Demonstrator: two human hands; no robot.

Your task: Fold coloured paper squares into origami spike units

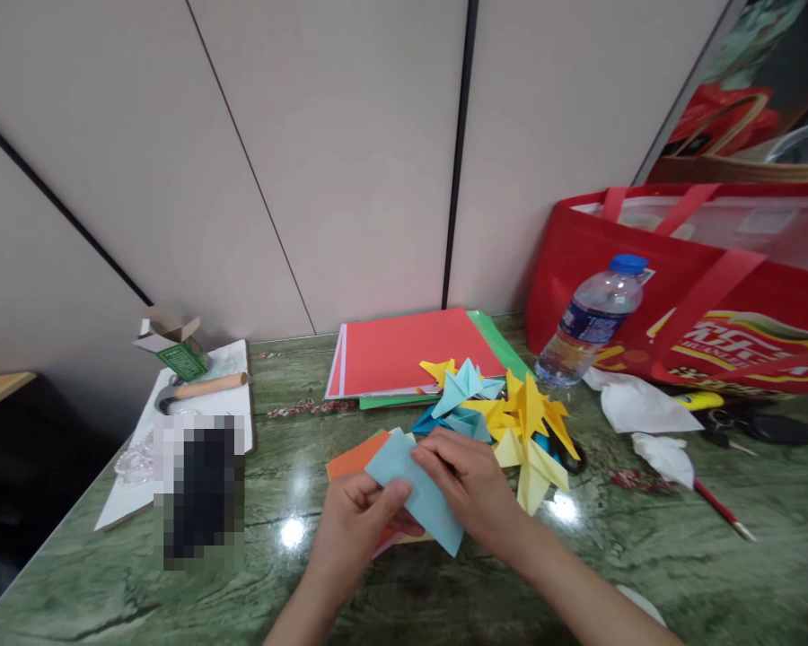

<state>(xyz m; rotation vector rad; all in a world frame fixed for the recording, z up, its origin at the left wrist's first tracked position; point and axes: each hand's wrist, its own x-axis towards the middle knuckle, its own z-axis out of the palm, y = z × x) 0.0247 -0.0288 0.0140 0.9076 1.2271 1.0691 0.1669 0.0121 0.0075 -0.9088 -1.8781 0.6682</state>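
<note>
Between both hands is a light blue sheet of paper [434, 507], held tilted above the table. My left hand [364, 516] pinches its left side, thumb on top. On its upper right part, the fingers of my right hand [475, 480] are closed; some fingertips are hidden behind the paper. Beneath and behind it lies an orange paper [356, 456], partly covered by the hands. Just beyond my right hand is a pile of folded paper shapes: a yellow one [525, 404], a pale yellow one [531, 471] and a light blue one [468, 384].
Coloured sheets topped by red paper [410, 350] lie against the wall. At right stand a water bottle [592, 318] and a red bag [727, 296], with tissues [646, 404] and a red-handled brush [720, 507] nearby. A white board [131, 489] at left carries a small green box [185, 359].
</note>
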